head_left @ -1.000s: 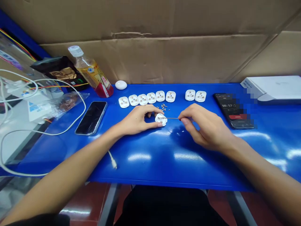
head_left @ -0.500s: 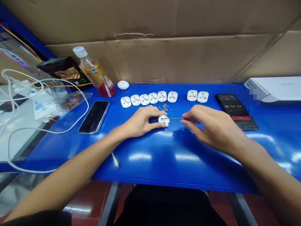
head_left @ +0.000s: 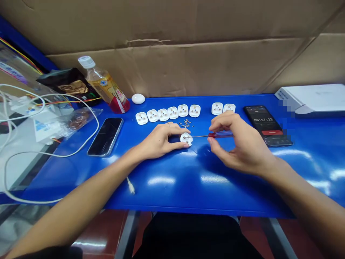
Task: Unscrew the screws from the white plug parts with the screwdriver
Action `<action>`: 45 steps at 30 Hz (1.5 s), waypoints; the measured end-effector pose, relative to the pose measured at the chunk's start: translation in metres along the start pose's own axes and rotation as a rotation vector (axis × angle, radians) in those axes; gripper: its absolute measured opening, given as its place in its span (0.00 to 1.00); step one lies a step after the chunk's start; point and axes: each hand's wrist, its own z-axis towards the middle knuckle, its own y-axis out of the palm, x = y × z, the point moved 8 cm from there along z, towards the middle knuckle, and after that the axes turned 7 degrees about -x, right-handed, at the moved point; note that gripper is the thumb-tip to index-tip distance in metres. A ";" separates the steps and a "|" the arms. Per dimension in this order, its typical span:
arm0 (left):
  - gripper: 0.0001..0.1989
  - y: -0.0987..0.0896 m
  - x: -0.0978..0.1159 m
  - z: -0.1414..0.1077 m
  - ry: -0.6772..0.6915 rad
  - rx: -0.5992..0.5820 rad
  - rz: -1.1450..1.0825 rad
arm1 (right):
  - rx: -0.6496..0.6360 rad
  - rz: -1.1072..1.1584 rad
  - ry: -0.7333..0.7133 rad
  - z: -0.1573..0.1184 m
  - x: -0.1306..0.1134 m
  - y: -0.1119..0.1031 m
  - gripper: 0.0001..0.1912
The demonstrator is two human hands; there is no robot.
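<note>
Head view: left hand (head_left: 157, 142) grasping a white three-pin plug body (head_left: 187, 141) between thumb and fingers, plug sitting on the blue tabletop (head_left: 199, 196) around the middle, nearer the front edge than the back; right hand (head_left: 242, 145) pinching a red-handled screwdriver (head_left: 220, 134), thin shaft reaching across to the plug face, tip on the plug's left side; just behind the plug a small scatter of screws (head_left: 186, 123), then a row of six white plug bases (head_left: 165, 114) along the back edge, two more plug bases (head_left: 223, 108) to the right; black phone showing a timer (head_left: 266, 126) right of the right hand, second phone (head_left: 105, 136) left of the left hand; bottle of yellow drink (head_left: 106, 86) at the back left corner, white egg-shaped object (head_left: 138, 98) beside it, white cable (head_left: 48, 153) looping off the left edge
</note>
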 end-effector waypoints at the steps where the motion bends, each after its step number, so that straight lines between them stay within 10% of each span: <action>1: 0.22 0.000 0.000 0.000 0.000 0.001 0.000 | -0.001 -0.002 -0.013 0.000 -0.002 0.000 0.12; 28: 0.23 0.000 -0.002 -0.001 -0.018 -0.008 0.012 | -0.025 -0.098 0.086 -0.003 0.012 0.004 0.12; 45: 0.22 0.000 -0.001 -0.001 -0.002 0.000 0.005 | -0.067 -0.039 -0.117 -0.002 -0.004 0.006 0.15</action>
